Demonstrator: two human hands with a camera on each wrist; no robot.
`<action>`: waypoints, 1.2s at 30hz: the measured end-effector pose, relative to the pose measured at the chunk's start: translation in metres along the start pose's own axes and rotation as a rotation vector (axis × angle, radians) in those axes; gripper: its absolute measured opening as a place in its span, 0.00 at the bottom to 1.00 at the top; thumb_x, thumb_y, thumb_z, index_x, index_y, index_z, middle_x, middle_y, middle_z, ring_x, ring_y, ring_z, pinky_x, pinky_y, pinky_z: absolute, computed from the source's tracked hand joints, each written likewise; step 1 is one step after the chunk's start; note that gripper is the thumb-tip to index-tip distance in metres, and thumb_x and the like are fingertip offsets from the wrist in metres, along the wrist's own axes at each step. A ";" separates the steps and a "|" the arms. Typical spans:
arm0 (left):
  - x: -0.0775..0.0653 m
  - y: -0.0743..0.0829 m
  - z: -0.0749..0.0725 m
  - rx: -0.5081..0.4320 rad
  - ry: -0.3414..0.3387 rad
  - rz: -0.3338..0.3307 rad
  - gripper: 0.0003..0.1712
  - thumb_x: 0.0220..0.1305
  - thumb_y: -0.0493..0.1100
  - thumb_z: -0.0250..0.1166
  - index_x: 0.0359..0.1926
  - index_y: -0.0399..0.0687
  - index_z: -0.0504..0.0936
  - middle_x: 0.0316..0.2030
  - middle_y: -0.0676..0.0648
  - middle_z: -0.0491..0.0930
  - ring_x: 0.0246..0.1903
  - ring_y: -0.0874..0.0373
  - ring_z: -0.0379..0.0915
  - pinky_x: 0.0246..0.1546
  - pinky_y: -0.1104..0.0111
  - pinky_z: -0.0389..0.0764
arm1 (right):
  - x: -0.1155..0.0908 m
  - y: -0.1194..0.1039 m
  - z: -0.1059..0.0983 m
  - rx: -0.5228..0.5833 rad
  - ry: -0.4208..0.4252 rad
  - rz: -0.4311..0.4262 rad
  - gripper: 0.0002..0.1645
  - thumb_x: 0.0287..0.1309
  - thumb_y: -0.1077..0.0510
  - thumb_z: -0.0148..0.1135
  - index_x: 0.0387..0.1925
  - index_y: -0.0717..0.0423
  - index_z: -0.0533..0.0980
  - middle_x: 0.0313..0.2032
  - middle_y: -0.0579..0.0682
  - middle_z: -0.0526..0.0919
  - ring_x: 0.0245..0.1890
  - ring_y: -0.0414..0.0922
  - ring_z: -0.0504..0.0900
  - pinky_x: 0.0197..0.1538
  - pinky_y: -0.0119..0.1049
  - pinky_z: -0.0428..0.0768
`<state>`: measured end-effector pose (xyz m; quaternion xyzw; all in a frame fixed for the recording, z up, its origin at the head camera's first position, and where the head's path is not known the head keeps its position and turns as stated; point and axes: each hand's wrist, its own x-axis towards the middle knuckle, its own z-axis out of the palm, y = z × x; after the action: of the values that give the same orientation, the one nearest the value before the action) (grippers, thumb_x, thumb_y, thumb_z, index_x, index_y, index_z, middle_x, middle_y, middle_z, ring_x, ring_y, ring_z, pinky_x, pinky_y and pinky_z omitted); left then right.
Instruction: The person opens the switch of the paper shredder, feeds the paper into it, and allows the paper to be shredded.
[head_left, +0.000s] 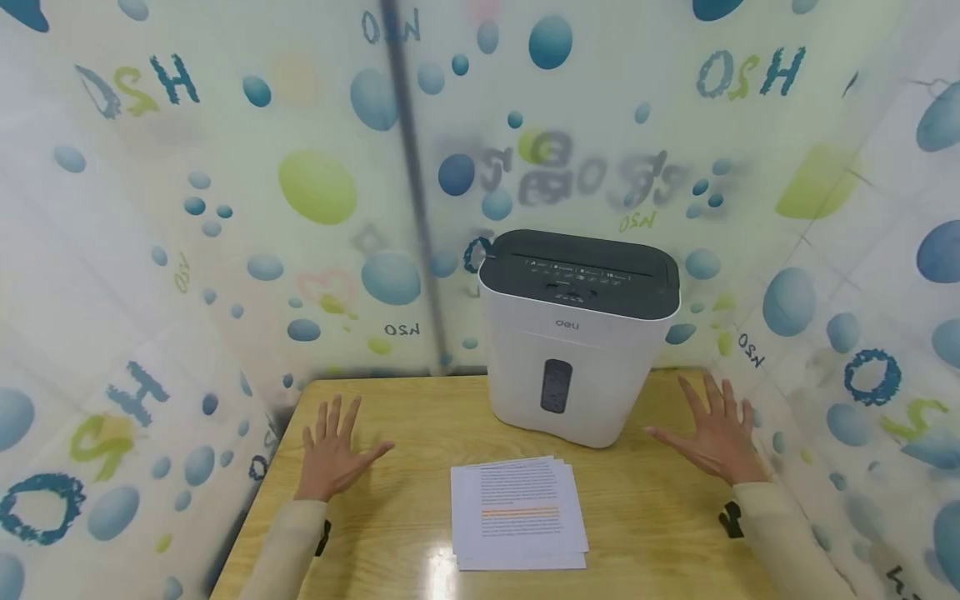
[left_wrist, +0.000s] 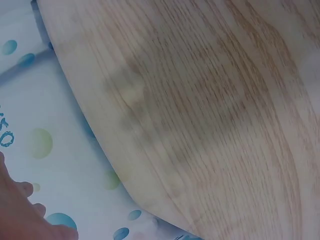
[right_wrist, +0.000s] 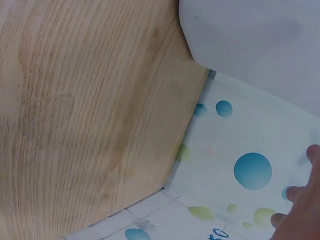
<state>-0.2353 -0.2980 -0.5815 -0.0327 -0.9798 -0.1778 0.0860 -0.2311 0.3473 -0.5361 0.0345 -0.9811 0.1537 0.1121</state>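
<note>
Left hand (head_left: 331, 454) and right hand (head_left: 716, 433) both have fingers spread apart, over the yellowish wooden table (head_left: 397, 425)'s sides. White printed paper stack (head_left: 520, 546) sits near-middle; the chunky white plastic shredder with dark-grey lid (head_left: 517, 367) stands far, slightly right.

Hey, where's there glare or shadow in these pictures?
Head view: bright glare on the yellowish wooden table, left of the white printed paper stack; left wrist view: soft-edged dark shadows across the table; right wrist view: a faint darker band down the table.
</note>
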 end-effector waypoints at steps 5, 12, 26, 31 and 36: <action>0.003 0.001 -0.002 -0.014 -0.008 0.010 0.63 0.59 0.77 0.63 0.83 0.61 0.41 0.82 0.36 0.38 0.80 0.31 0.31 0.69 0.24 0.41 | 0.002 0.004 -0.005 0.004 0.023 -0.019 0.67 0.52 0.21 0.64 0.82 0.47 0.48 0.81 0.66 0.40 0.77 0.75 0.41 0.67 0.80 0.39; 0.013 0.009 -0.010 -0.094 -0.014 0.040 0.62 0.61 0.75 0.63 0.83 0.57 0.43 0.82 0.36 0.40 0.80 0.30 0.33 0.71 0.27 0.41 | 0.011 0.008 -0.018 0.057 0.093 -0.074 0.66 0.52 0.26 0.68 0.82 0.46 0.49 0.81 0.65 0.43 0.78 0.73 0.42 0.67 0.79 0.41; 0.044 0.053 -0.041 -0.197 -0.010 0.177 0.58 0.61 0.74 0.65 0.82 0.64 0.48 0.82 0.41 0.47 0.80 0.35 0.42 0.71 0.31 0.53 | 0.028 -0.007 -0.073 0.131 0.111 -0.175 0.67 0.50 0.34 0.76 0.82 0.42 0.48 0.82 0.61 0.46 0.74 0.75 0.54 0.64 0.81 0.54; 0.056 0.077 -0.060 -0.206 -0.046 0.225 0.58 0.60 0.74 0.66 0.82 0.66 0.49 0.82 0.44 0.47 0.80 0.38 0.45 0.70 0.33 0.59 | 0.035 -0.017 -0.093 0.167 0.109 -0.177 0.67 0.48 0.35 0.78 0.82 0.37 0.50 0.82 0.55 0.46 0.76 0.72 0.54 0.63 0.82 0.54; 0.070 0.098 -0.077 -0.229 -0.074 0.260 0.56 0.61 0.73 0.66 0.82 0.66 0.50 0.82 0.46 0.46 0.81 0.40 0.43 0.70 0.33 0.59 | 0.040 -0.025 -0.108 0.195 0.131 -0.230 0.67 0.45 0.39 0.81 0.81 0.39 0.52 0.82 0.55 0.49 0.78 0.68 0.52 0.66 0.79 0.56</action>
<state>-0.2833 -0.2315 -0.4644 -0.1750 -0.9431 -0.2744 0.0676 -0.2443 0.3557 -0.4192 0.1471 -0.9417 0.2363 0.1888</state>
